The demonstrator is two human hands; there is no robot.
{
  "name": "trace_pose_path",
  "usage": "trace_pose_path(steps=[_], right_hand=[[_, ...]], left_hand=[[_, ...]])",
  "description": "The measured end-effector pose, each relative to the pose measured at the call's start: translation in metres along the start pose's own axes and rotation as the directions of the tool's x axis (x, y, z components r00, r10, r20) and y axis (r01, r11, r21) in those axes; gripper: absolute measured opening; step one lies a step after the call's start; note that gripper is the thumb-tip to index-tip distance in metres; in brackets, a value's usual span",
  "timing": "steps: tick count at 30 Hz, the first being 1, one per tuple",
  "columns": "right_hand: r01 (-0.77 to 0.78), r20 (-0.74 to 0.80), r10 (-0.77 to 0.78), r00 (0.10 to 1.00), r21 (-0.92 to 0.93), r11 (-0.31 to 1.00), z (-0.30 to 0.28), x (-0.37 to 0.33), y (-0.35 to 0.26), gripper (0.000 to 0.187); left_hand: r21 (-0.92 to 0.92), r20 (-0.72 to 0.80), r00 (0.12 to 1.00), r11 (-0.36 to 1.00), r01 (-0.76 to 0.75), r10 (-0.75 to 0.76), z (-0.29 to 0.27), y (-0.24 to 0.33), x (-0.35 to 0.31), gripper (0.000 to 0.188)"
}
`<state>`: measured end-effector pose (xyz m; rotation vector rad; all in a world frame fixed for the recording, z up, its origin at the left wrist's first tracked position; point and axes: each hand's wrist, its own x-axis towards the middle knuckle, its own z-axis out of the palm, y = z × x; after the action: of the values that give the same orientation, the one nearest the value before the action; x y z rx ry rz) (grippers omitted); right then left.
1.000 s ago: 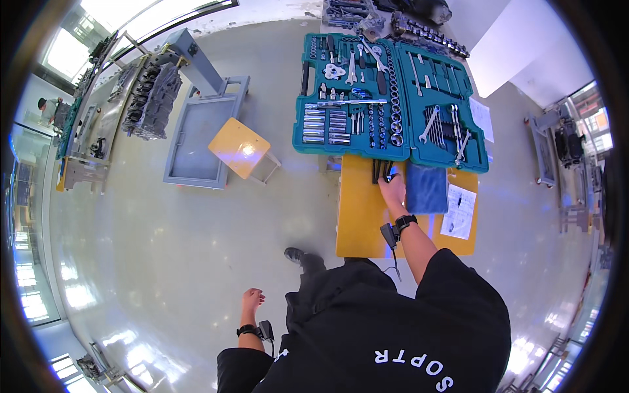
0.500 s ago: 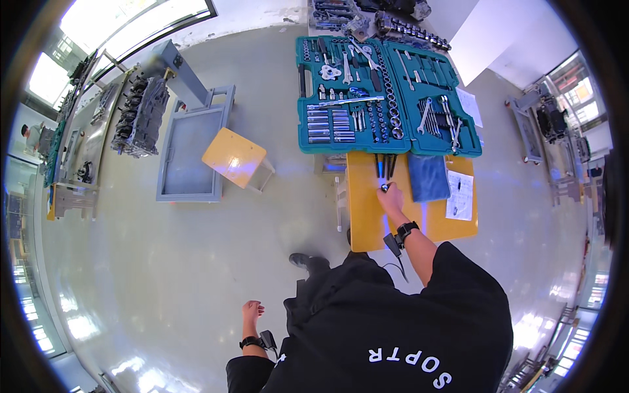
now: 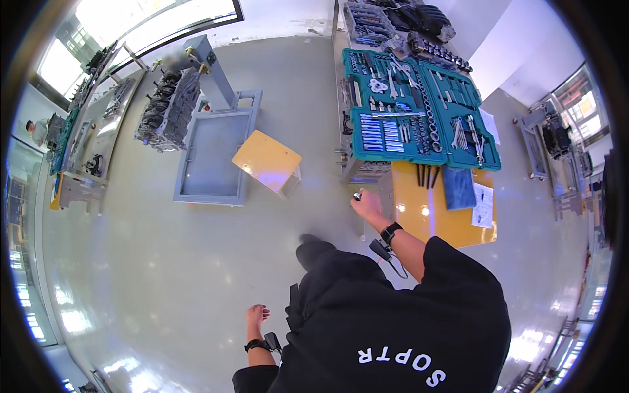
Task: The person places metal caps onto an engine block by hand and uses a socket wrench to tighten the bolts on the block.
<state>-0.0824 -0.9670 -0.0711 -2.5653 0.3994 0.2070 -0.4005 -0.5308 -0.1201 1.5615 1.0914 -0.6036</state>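
Observation:
My right hand [image 3: 370, 204] is closed round a small shiny metal piece [image 3: 358, 196]. Only its rounded, silver-and-dark end shows past the fingers, so its exact kind stays hidden. The hand is held out over the floor, just left of a yellow table [image 3: 419, 219]. Low on the left, my left hand [image 3: 258, 313] hangs beside my body with loosely bent fingers and nothing in it. Beyond the right hand lies an open green tool case [image 3: 452, 157] with sockets, wrenches and ratchets in its slots.
Several dark-handled tools [image 3: 428, 177], a blue folder [image 3: 459, 188] and a paper sheet [image 3: 483, 204] lie on the yellow table. A yellow-topped stool [image 3: 267, 160] stands ahead left. Past it are a grey stand [image 3: 216, 157] and an engine block [image 3: 171, 108]. Another person [image 3: 38, 131] is far left.
My right hand has moved left, off the yellow table, with the metal piece in it. The view has shifted, and my legs have stepped. The left hand still hangs low.

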Motion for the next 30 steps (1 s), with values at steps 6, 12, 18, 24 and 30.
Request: trace_pose_path(steps=[6, 12, 18, 24, 30], right_hand=[[0.109, 0.112, -0.110, 0.988, 0.013, 0.994, 0.076, 0.021, -0.112, 0.029], [-0.029, 0.220, 0.024, 0.975, 0.019, 0.999, 0.152, 0.061, -0.222, 0.026], [-0.062, 0.207, 0.005, 0.978, 0.275, 0.960, 0.167, 0.082, -0.320, 0.036], [0.021, 0.100, -0.051, 0.994, 0.282, 0.959, 0.182, 0.135, -0.394, 0.021], [0.216, -0.004, -0.235, 0.972, 0.402, 0.890, 0.159, 0.197, -0.543, 0.022]], left_hand=[[-0.047, 0.019, 1.000, 0.999, 0.020, -0.019, -0.086, 0.021, 0.061, 0.023], [-0.012, -0.040, 0.987, 0.988, 0.156, -0.156, -0.192, 0.085, 0.109, 0.023], [-0.058, -0.056, 0.996, 0.996, -0.075, 0.072, -0.311, 0.182, 0.172, 0.020], [-0.006, -0.125, 0.891, 0.898, -0.440, 0.436, -0.408, 0.356, 0.247, 0.021], [0.043, -0.035, 0.709, 0.710, -0.703, 0.704, -0.435, 0.536, 0.295, 0.018]])
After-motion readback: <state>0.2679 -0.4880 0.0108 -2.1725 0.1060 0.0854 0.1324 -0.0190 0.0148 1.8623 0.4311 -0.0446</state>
